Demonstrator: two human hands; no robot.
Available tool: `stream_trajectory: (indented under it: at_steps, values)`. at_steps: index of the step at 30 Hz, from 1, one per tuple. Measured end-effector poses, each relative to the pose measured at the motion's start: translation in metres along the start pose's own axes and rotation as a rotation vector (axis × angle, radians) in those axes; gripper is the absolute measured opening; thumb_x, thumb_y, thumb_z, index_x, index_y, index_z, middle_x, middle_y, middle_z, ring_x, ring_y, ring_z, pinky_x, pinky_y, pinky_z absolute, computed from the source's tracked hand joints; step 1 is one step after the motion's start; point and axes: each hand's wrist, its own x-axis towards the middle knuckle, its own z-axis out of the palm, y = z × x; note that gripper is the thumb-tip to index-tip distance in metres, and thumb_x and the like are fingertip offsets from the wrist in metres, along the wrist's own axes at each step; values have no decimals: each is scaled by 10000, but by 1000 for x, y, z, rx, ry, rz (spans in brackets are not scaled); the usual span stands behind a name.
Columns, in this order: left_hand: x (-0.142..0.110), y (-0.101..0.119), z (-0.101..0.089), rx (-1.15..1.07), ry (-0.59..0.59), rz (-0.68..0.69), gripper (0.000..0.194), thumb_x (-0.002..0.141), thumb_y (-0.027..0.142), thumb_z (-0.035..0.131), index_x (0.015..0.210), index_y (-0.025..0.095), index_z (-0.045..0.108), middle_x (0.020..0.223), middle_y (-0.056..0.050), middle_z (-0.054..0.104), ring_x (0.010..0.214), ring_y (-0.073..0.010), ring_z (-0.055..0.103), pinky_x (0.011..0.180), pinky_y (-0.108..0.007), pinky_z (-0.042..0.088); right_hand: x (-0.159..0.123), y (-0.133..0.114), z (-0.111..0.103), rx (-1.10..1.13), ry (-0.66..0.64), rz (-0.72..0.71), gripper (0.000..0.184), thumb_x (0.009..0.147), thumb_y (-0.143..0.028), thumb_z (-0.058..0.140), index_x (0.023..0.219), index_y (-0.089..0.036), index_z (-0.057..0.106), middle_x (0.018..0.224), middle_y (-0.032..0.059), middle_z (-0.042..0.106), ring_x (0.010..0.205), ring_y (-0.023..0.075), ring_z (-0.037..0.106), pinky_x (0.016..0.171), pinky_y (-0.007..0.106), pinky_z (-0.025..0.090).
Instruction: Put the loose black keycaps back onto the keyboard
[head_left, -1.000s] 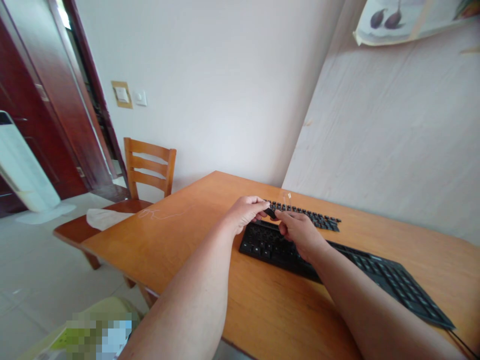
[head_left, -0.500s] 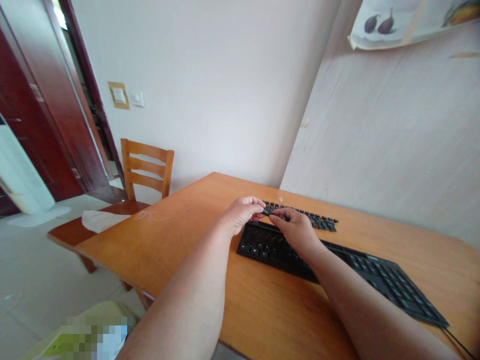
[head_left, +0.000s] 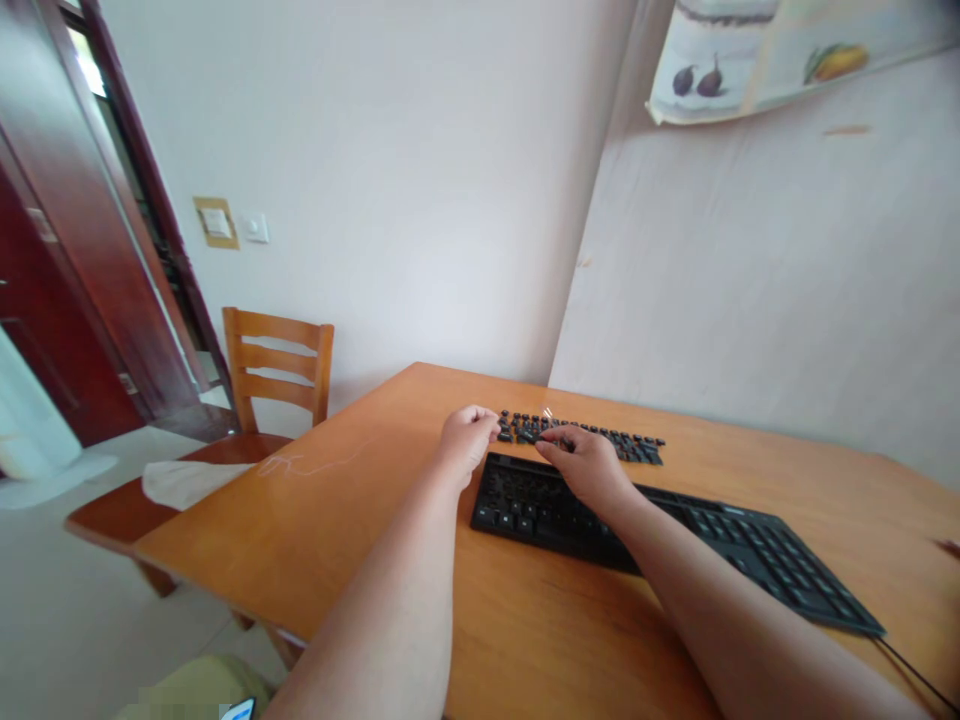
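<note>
A black keyboard (head_left: 750, 555) lies on the wooden table, with many keys gone from its left part and a few left at its lower left corner. Behind it, loose black keycaps (head_left: 630, 447) are set out in rows. My right hand (head_left: 589, 462) hovers over the keyboard's back edge, thumb and finger pinching a long dark keycap (head_left: 528, 436). My left hand (head_left: 466, 440) is closed at the left end of the rows, its fingertips pressed together. Whatever it may hold is hidden.
Small clear slivers (head_left: 548, 413) lie by the back rows. A cable (head_left: 911, 675) runs off the keyboard's right end. Beyond the table's left edge stands a wooden chair (head_left: 277, 365) with a white cloth (head_left: 191, 483) on its seat. A wall closes off the back.
My hands have drawn apart: the left moved left off the dark keycap, while the right still holds it. The camera view has shifted up and to the right.
</note>
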Motion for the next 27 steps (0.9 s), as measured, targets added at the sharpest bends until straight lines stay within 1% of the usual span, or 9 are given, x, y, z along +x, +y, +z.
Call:
stream_trajectory:
  at_steps: [3, 6, 10, 12, 16, 19, 24, 27]
  values:
    - [7, -9, -3, 31, 81, -22, 92, 711, 258, 577, 727, 171, 602, 717, -41, 668, 633, -126, 593, 615, -238, 450, 2, -1, -2, -63, -30, -7, 281, 769, -414, 590, 858, -187, 728, 676, 13, 653, 647, 177, 572, 629, 279, 387]
    - [15, -21, -4, 70, 119, -35, 114, 717, 281, 565, 726, 175, 604, 722, -44, 667, 644, -136, 601, 609, -243, 451, 4, -3, -1, -117, -69, 5, 248, 775, -397, 594, 839, -199, 728, 700, 19, 674, 682, 183, 599, 647, 275, 394]
    - [21, -29, -3, 97, 112, -46, 161, 735, 323, 547, 730, 175, 611, 726, -53, 674, 669, -156, 628, 609, -250, 458, 11, -8, 3, -209, -128, 14, 223, 781, -386, 596, 831, -213, 728, 689, 12, 673, 662, 167, 597, 617, 255, 387]
    - [21, -29, -2, 86, 106, -48, 185, 746, 341, 539, 730, 171, 611, 741, -60, 681, 675, -163, 639, 614, -255, 467, 19, -10, 7, -261, -153, 20, 207, 777, -371, 603, 831, -220, 733, 703, 10, 682, 674, 162, 602, 618, 247, 386]
    - [20, -28, 2, 48, 111, -42, 251, 791, 373, 494, 746, 160, 619, 753, -80, 691, 671, -180, 658, 617, -272, 486, 36, -9, 17, -346, -202, 76, 181, 748, -344, 631, 831, -234, 748, 757, 14, 706, 721, 164, 617, 632, 238, 391]
    - [22, -31, 3, 41, 114, -25, 306, 834, 402, 453, 759, 157, 622, 762, -100, 698, 684, -194, 674, 626, -283, 500, 47, -5, 26, -361, -251, 96, 182, 723, -336, 659, 841, -237, 755, 779, 14, 715, 726, 166, 623, 632, 236, 401]
    - [30, -39, 4, 54, 107, -19, 379, 871, 462, 415, 767, 158, 617, 782, -129, 707, 700, -209, 688, 652, -299, 521, 57, -1, 37, -360, -287, 97, 159, 692, -316, 683, 800, -227, 758, 768, 13, 718, 708, 163, 621, 626, 232, 407]
    - [34, -43, 3, 135, 93, -25, 442, 886, 510, 374, 812, 157, 630, 805, -134, 715, 718, -217, 692, 665, -310, 522, 59, -1, 42, -364, -311, 99, 143, 682, -308, 684, 770, -224, 759, 727, 9, 709, 684, 155, 612, 604, 229, 395]
